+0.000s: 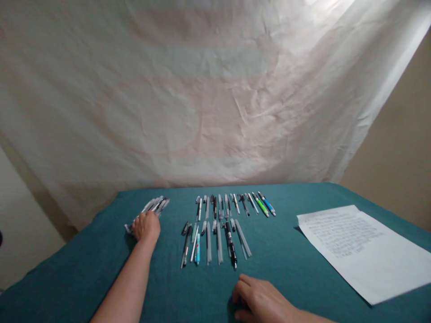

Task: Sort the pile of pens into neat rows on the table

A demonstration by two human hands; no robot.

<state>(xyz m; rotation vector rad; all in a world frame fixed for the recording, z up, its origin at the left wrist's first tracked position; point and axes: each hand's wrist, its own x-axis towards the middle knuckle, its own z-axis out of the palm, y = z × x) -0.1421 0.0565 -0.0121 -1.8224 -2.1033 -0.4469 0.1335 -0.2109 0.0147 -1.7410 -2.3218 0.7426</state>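
A plain room with a work spot: white sheet (pixel 202 98) hung behind a teal-cloth table (pixel 286 251), pens (pixel 230 242) and paper (pixel 363 246).

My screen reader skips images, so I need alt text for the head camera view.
The left hand rests on a bundle of pens on a teal-covered table; the right hand lies near the front edge. Two rows of pens lie mid-table, a written sheet to their right, a wrinkled white backdrop behind.
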